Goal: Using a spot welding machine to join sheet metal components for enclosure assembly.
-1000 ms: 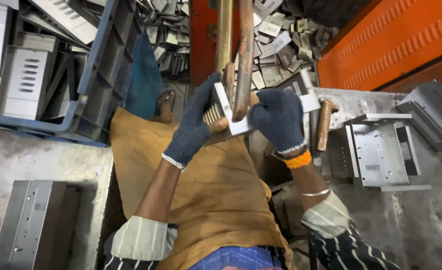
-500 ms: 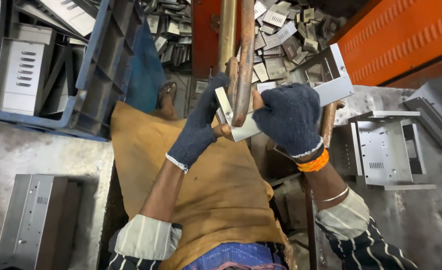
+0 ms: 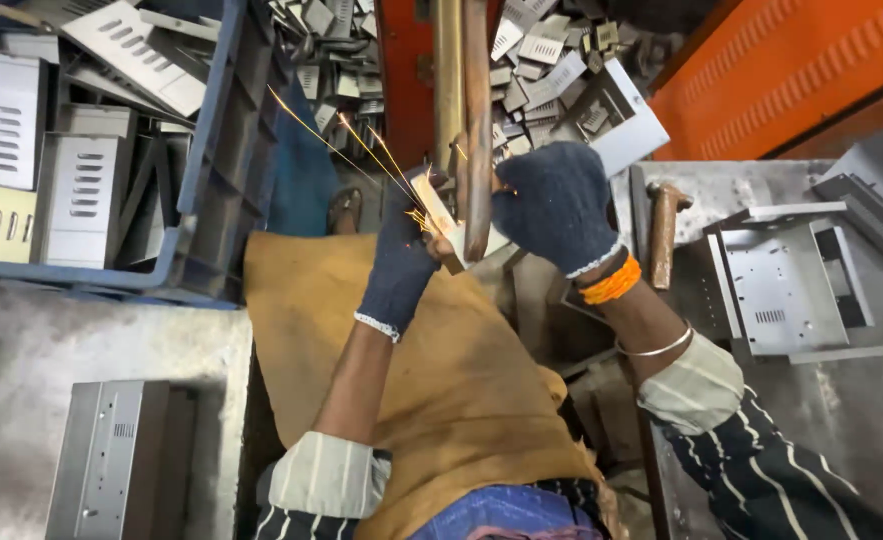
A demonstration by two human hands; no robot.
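Only one view is given, the head camera looking straight down. Both hands wear dark blue knitted gloves. The left hand (image 3: 401, 265) has its fingers closed on the near end of a small pale bent sheet-metal bracket (image 3: 439, 218), and the right hand (image 3: 553, 205) has its fingers wrapped over the other end, pressing the piece against two upright copper-coloured electrode bars (image 3: 461, 110). Thin orange sparks (image 3: 346, 140) fly up and to the left from the contact spot, so, by the look of it, one weld is being made on this bracket right now.

How much work is finished cannot be counted. A blue plastic crate (image 3: 206, 150) on the left holds many grey louvred sheet-metal panels (image 3: 1, 130), too stacked to number. A heap of small grey metal offcuts (image 3: 541, 60) lies behind the bars. On the grey metal table (image 3: 841, 400) to the right lie one flat punched steel plate (image 3: 781, 290) and one rusty wooden-handled hammer (image 3: 664, 225). One grey metal box (image 3: 106, 460) lies at lower left. A tan leather apron (image 3: 441, 400) covers the person's lap.
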